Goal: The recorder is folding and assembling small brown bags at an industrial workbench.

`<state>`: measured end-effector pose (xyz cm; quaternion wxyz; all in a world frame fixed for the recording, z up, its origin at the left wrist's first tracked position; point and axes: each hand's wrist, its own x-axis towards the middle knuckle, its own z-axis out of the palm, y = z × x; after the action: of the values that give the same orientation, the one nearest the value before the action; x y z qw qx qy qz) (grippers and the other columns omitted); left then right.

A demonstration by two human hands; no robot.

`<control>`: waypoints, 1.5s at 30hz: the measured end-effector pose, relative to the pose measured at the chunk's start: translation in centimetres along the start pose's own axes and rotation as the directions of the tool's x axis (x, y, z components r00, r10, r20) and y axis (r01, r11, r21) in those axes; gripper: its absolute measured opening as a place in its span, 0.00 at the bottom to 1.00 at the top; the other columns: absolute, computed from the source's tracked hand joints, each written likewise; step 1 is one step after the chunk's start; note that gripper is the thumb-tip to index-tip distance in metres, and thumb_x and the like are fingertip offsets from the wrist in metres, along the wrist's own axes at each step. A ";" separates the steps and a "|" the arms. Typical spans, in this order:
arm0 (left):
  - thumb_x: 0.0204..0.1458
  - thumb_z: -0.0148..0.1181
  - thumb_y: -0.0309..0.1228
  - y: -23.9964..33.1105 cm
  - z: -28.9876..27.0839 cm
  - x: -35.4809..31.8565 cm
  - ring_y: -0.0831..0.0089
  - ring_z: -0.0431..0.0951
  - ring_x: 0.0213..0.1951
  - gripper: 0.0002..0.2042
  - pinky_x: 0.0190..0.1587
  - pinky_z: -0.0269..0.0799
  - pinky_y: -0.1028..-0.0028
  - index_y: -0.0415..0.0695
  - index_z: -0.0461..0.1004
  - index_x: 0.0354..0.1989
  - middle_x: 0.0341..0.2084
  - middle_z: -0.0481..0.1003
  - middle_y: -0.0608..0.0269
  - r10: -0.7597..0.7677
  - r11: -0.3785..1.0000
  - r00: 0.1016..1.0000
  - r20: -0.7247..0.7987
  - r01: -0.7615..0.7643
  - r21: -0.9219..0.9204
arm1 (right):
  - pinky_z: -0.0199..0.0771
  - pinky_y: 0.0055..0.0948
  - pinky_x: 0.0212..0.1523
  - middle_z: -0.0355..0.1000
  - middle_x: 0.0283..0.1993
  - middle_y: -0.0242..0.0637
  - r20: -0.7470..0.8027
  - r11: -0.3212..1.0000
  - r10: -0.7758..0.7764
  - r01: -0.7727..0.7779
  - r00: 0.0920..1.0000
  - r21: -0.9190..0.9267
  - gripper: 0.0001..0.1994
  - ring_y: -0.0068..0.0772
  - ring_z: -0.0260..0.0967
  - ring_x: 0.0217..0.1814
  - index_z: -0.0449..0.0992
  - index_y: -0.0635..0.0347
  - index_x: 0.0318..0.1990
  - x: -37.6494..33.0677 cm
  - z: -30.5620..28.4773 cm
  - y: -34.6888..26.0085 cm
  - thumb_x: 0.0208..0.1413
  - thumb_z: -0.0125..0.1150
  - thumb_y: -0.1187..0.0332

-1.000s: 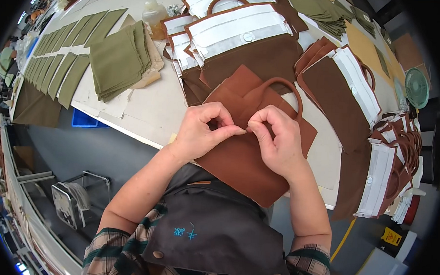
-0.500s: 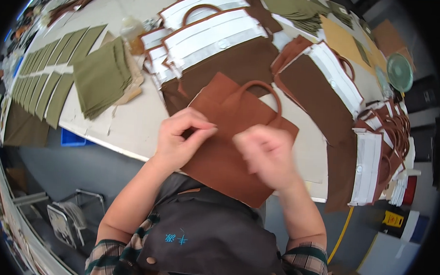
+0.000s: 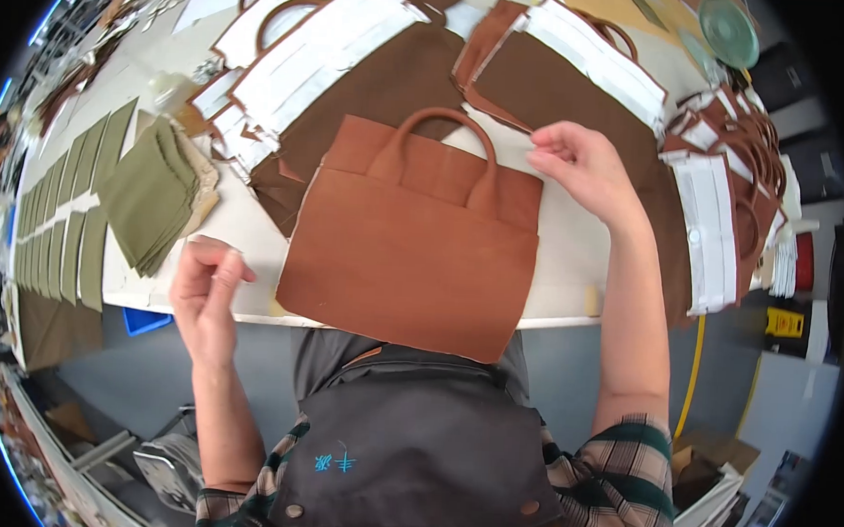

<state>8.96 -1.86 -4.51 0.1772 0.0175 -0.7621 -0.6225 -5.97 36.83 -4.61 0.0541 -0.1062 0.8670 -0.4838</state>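
A brown bag panel [image 3: 408, 263] with one rounded handle [image 3: 444, 118] lies in front of me on the table, its lower edge hanging over the table's near edge. Left of the panel, and apart from it, is my left hand [image 3: 204, 292]. Its fingers are curled in against the thumb; whatever they may hold is hidden. My right hand [image 3: 582, 167] hovers beyond the panel's upper right corner. Its fingers reach out with a small gap to the thumb, and no object shows between them. Neither hand touches the panel.
Larger dark brown bag pieces [image 3: 373, 82] with white strips lie behind the panel. To the left are stacked olive cloth pieces [image 3: 142, 195] and rows of olive strips [image 3: 89, 240]. A pile of brown handled pieces [image 3: 728, 154] sits at right, below a green fan [image 3: 729, 32].
Both hands have moved apart, off the panel, the left one leftward and the right one outward and farther off. The panel now lies straighter, handle away from me. The view has shifted.
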 end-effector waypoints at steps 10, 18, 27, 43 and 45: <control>0.49 0.64 0.28 2.9 14.6 -1.5 0.63 0.76 0.43 0.05 0.48 0.67 0.66 0.41 0.75 0.27 0.33 0.76 0.63 0.270 0.858 0.659 0.702 -0.495 0.135 | 0.74 0.33 0.40 0.76 0.36 0.37 0.051 0.946 0.121 -0.100 0.991 -0.309 0.29 0.36 0.74 0.39 0.78 0.59 0.37 0.9 2.0 -0.2 0.34 0.75 0.44; 0.52 0.61 0.35 1.7 20.0 -2.4 0.66 0.63 0.60 0.22 0.59 0.59 0.65 0.49 0.70 0.57 0.60 0.65 0.65 0.157 0.599 0.566 0.809 -0.706 0.378 | 0.70 0.30 0.31 0.73 0.23 0.34 0.048 0.962 0.031 -0.017 0.998 -0.272 0.23 0.31 0.71 0.26 0.77 0.60 0.26 0.6 2.6 0.4 0.36 0.75 0.48; 0.49 0.62 0.34 1.3 20.4 -2.2 0.62 0.61 0.61 0.20 0.60 0.56 0.61 0.54 0.74 0.54 0.60 0.64 0.63 0.203 0.699 0.573 0.794 -0.653 0.292 | 0.70 0.33 0.28 0.74 0.23 0.39 0.028 0.916 -0.120 0.121 0.992 -0.384 0.23 0.38 0.72 0.25 0.75 0.62 0.23 0.5 4.2 0.2 0.38 0.73 0.48; 0.48 0.69 0.29 1.5 5.6 2.7 0.70 0.73 0.51 0.27 0.53 0.69 0.70 0.38 0.68 0.57 0.49 0.75 0.55 -0.226 0.935 0.898 0.376 0.308 -0.174 | 0.66 0.16 0.30 0.72 0.28 0.27 0.037 0.853 -0.205 0.160 0.978 0.498 0.12 0.11 0.66 0.30 0.66 0.59 0.35 -3.5 1.4 -4.7 0.52 0.67 0.73; 0.55 0.63 0.30 0.3 5.5 1.4 0.76 0.77 0.44 0.19 0.50 0.72 0.73 0.37 0.71 0.53 0.44 0.78 0.60 -0.293 0.839 0.840 0.457 0.455 -0.299 | 0.71 0.18 0.35 0.75 0.32 0.30 0.135 0.853 -0.148 0.058 0.980 0.519 0.10 0.13 0.69 0.34 0.68 0.61 0.39 -4.0 1.2 -5.6 0.54 0.65 0.73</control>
<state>6.11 3.04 -4.78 -0.1076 0.0076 -0.6207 -0.7766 -1.10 33.95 -0.55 0.1279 -0.1752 0.6923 -0.6882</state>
